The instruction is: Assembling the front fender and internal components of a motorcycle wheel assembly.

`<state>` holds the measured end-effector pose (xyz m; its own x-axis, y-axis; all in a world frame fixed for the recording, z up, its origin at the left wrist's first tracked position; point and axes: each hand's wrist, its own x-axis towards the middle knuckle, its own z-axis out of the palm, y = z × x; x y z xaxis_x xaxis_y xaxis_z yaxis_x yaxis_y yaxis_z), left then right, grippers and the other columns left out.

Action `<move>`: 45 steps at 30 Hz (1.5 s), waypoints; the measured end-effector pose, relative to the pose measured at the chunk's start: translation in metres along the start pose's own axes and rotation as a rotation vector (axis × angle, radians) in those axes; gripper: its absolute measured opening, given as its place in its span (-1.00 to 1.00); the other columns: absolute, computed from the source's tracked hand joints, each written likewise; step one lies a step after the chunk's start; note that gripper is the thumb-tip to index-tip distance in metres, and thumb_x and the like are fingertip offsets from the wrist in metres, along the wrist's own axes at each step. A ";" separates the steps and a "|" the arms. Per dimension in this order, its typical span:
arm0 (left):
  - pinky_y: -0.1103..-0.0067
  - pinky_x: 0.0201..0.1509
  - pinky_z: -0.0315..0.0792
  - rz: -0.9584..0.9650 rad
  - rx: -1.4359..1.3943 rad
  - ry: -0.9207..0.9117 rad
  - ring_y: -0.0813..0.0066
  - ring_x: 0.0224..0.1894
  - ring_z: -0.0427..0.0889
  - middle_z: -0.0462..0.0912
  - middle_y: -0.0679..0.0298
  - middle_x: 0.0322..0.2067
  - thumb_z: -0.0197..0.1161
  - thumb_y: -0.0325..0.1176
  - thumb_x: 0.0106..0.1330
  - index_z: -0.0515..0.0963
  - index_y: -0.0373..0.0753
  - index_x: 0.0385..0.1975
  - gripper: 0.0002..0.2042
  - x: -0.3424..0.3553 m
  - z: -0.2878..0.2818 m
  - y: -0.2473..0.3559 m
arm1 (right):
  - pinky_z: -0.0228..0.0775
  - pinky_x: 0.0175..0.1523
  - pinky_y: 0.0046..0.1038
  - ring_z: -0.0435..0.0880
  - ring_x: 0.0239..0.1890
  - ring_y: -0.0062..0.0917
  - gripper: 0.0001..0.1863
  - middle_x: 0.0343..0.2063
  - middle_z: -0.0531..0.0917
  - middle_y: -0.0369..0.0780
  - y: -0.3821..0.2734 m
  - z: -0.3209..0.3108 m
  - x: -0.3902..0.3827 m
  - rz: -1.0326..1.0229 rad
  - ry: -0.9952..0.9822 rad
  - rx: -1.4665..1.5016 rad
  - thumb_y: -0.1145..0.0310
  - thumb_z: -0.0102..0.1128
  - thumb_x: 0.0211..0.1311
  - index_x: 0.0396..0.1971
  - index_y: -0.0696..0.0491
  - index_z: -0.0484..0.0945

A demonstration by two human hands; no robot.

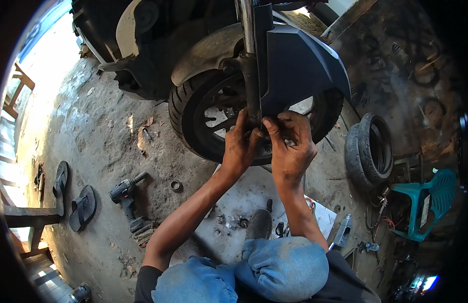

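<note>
My left hand (240, 144) has its fingers wrapped against the lower fork leg (249, 86) of a motorbike. Just right of it, my right hand (293, 151) has curled fingers, with the thumb at the bottom of the dark front fender (304, 60) beside the fork; whatever small thing it grips is hidden. Behind both hands is the front wheel and tyre (191, 131), partly covered by them. Below, a white board (231, 197) with small loose parts lies on the ground, and my blue-clad knees (279, 267) show at the lower edge.
A cordless impact driver (128, 204), a metal ring (176, 186) and two sandals (82, 207) lie on the concrete at left, near wooden furniture (29, 214). At right are stacked tyres (360, 156), a green plastic chair (436, 197), a bottle (343, 230) and scattered cables.
</note>
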<state>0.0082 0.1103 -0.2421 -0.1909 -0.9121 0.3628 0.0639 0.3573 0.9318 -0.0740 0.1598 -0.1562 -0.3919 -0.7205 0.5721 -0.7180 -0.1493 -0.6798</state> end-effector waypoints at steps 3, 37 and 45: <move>0.41 -0.25 0.54 -0.014 -0.037 -0.014 0.14 -0.32 0.72 0.68 0.01 -0.35 0.19 -0.47 0.29 0.18 -0.34 0.25 -0.46 0.000 0.001 0.001 | 0.44 -0.39 -0.58 0.67 -0.51 -0.56 -0.79 -0.50 0.69 -0.25 0.015 0.008 -0.007 -0.019 0.109 0.097 0.42 0.45 0.04 -0.36 0.14 0.60; 0.47 -0.31 0.52 -0.028 -0.113 0.003 0.23 -0.37 0.71 0.67 -0.06 -0.32 0.20 -0.40 0.32 0.24 -0.37 0.21 -0.51 0.000 0.001 0.000 | 0.51 -0.26 -0.56 0.68 -0.43 -0.56 -0.83 -0.41 0.68 -0.23 0.019 0.019 -0.017 -0.184 0.172 -0.005 0.49 0.40 0.10 -0.35 0.18 0.58; 0.46 -0.28 0.53 -0.030 -0.118 0.004 0.21 -0.31 0.73 0.67 -0.04 -0.31 0.19 -0.42 0.31 0.25 -0.34 0.19 -0.53 0.001 -0.001 0.006 | 0.53 -0.23 -0.49 0.71 -0.36 -0.48 -0.72 -0.37 0.68 -0.21 0.025 0.016 -0.014 -0.333 0.156 -0.084 0.48 0.45 0.03 -0.26 0.15 0.57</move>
<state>0.0090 0.1116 -0.2366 -0.1903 -0.9231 0.3341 0.1734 0.3034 0.9370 -0.0773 0.1558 -0.1885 -0.2075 -0.5287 0.8231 -0.8630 -0.2973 -0.4085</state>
